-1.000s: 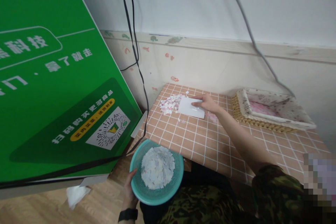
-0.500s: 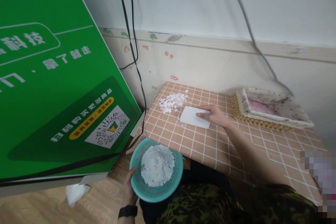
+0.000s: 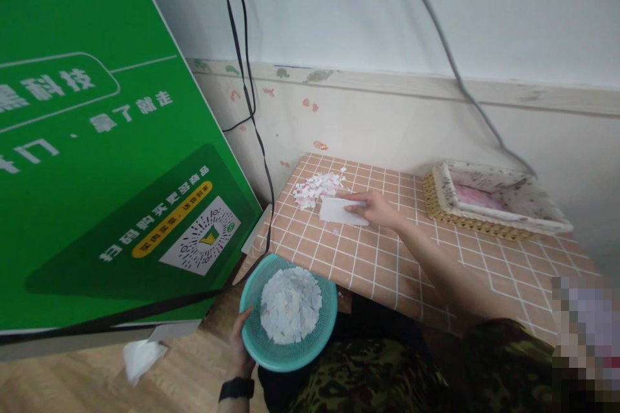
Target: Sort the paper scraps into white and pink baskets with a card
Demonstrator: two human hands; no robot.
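Observation:
My left hand (image 3: 242,333) grips the left rim of a round green plastic basket (image 3: 329,329), held just below the table's front edge. Small pale paper scraps (image 3: 290,305) are heaped inside it. Over the table, my right hand (image 3: 371,208) pinches a flat white card (image 3: 336,211) between thumb and fingers. The card's left end is beside a pile of white and pink paper scraps (image 3: 314,190) on the tabletop; I cannot tell whether it touches the pile.
A brown checked cloth covers the table (image 3: 368,264). At its right stands a cloth-lined wicker basket (image 3: 489,226). A green printed panel (image 3: 121,193) rises on the left, with black cables (image 3: 248,77) hanging beside it. A white bag (image 3: 141,359) lies on the floor.
My right hand has moved left with the white card, bringing it up close to the scrap pile. My left hand and the green basket have stayed about where they were.

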